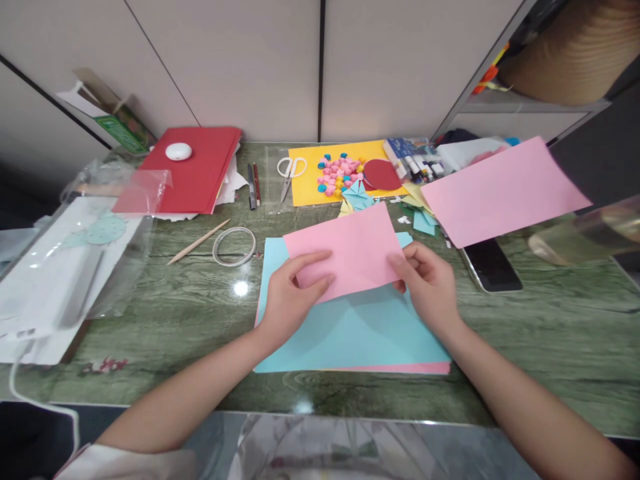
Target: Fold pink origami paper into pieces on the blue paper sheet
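A pink sheet of paper [353,250] is held up at a slight tilt between both of my hands. My left hand [295,293] grips its lower left side, with the thumb in front and fingers along the left edge. At the right edge, my right hand [425,280] pinches the sheet between thumb and curled fingers. Beneath lies a blue sheet of paper [345,340], on top of a stack whose pink edge shows at the front. Another pink sheet [505,193] rests to the right, partly over a black phone [493,265].
White scissors [291,170] and a yellow sheet [305,193] bearing several coloured paper balls [337,175] lie at the back. A tape roll [234,247] and wooden stick [197,242] lie left, near a red folder [195,173]. A bottle [575,237] stands far right.
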The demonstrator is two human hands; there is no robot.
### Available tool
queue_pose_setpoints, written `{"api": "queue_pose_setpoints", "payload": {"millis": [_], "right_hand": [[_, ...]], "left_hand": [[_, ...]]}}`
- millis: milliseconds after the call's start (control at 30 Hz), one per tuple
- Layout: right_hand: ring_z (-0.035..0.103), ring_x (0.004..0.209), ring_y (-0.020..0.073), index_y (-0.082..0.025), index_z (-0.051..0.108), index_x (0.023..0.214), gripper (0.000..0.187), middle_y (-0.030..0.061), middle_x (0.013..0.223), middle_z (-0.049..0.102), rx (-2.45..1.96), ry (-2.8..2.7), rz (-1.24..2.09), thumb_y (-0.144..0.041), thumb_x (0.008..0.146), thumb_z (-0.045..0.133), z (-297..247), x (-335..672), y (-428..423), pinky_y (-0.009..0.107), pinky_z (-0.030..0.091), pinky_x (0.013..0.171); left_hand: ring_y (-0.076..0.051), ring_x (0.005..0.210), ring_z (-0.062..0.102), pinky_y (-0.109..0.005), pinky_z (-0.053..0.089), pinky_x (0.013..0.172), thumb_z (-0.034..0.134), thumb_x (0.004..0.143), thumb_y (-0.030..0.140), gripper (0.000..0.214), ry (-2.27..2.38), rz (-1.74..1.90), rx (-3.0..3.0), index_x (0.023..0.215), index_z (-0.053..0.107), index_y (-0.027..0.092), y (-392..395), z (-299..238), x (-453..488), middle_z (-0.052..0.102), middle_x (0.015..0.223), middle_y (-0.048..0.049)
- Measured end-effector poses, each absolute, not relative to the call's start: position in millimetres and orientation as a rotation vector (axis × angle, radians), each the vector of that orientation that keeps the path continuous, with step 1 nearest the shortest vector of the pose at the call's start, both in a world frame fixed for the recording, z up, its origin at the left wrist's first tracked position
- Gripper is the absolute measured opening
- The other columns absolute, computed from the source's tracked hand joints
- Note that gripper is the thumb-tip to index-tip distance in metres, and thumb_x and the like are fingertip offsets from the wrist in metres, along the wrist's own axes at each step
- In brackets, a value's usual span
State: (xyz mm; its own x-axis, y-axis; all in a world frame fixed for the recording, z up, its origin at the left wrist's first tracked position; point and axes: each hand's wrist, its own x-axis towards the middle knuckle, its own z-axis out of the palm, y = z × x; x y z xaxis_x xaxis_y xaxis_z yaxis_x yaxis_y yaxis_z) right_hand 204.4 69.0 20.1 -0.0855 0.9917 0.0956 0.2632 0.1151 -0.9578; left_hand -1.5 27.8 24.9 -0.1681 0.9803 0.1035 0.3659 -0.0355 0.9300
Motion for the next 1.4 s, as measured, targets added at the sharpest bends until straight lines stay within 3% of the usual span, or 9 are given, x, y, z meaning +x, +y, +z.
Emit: {"api": "queue_pose_setpoints", "payload": {"millis": [133, 233, 433, 933, 1400], "right_hand": [[0.044, 0.049, 0.0085, -0.019, 0.051, 0.062, 0.021, -0.0057, 0.054, 0.046, -1.196, -1.641, 1.152, -0.028, 0.077, 0.062, 21.7, 207.9, 72.7, 0.022, 0.035, 0.049], [0.05, 0.058, 0.0116, -0.018, 0.059, 0.069, 0.014, -0.0022, 0.064, 0.056, -1.132, -1.651, 1.322, -0.031, 0.075, 0.064, 23.5, 211.1, 75.6, 0.024, 0.038, 0.053], [0.059, 0.074, 0.0184, -0.018, 0.066, 0.075, 0.019, 0.0026, 0.08, 0.067, -1.149, -1.757, 1.446, -0.037, 0.072, 0.067, 27.5, 215.1, 76.2, 0.028, 0.045, 0.064], [0.054, 0.059, 0.0134, -0.019, 0.061, 0.061, 0.025, 0.0, 0.061, 0.061, -1.18, -1.797, 1.244, -0.039, 0.076, 0.064, 28.2, 212.9, 72.8, 0.024, 0.042, 0.054], [0.051, 0.054, 0.0107, -0.018, 0.057, 0.058, 0.027, -0.0019, 0.056, 0.057, -1.187, -1.805, 1.209, -0.036, 0.077, 0.062, 30.9, 209.6, 72.4, 0.022, 0.038, 0.05]], "left_hand": [[-0.02, 0.1, 0.062, -0.034, 0.048, 0.09, 0.07, 0.071, 0.022, 0.027, 1.606, 1.19, 1.502, 0.098, 0.068, 0.023, 27.3, 27.7, -2.4, 0.069, 0.104, -0.0017], [-0.018, 0.097, 0.064, -0.031, 0.049, 0.089, 0.068, 0.072, 0.018, 0.02, 1.544, 1.192, 1.517, 0.092, 0.07, 0.022, 28.1, 29.0, -4.5, 0.071, 0.099, -0.0008], [-0.017, 0.094, 0.065, -0.027, 0.05, 0.087, 0.068, 0.071, 0.016, 0.02, 1.494, 1.172, 1.488, 0.09, 0.071, 0.021, 30.4, 30.9, -8.8, 0.072, 0.096, -0.0001], [-0.015, 0.094, 0.065, -0.025, 0.051, 0.085, 0.07, 0.07, 0.017, 0.024, 1.541, 1.249, 1.541, 0.093, 0.07, 0.025, 26.7, 30.8, -10.8, 0.071, 0.099, 0.0019], [-0.017, 0.097, 0.064, -0.029, 0.052, 0.087, 0.069, 0.071, 0.018, 0.025, 1.551, 1.254, 1.511, 0.095, 0.07, 0.025, 25.8, 31.2, -10.0, 0.071, 0.1, 0.0006]]}}
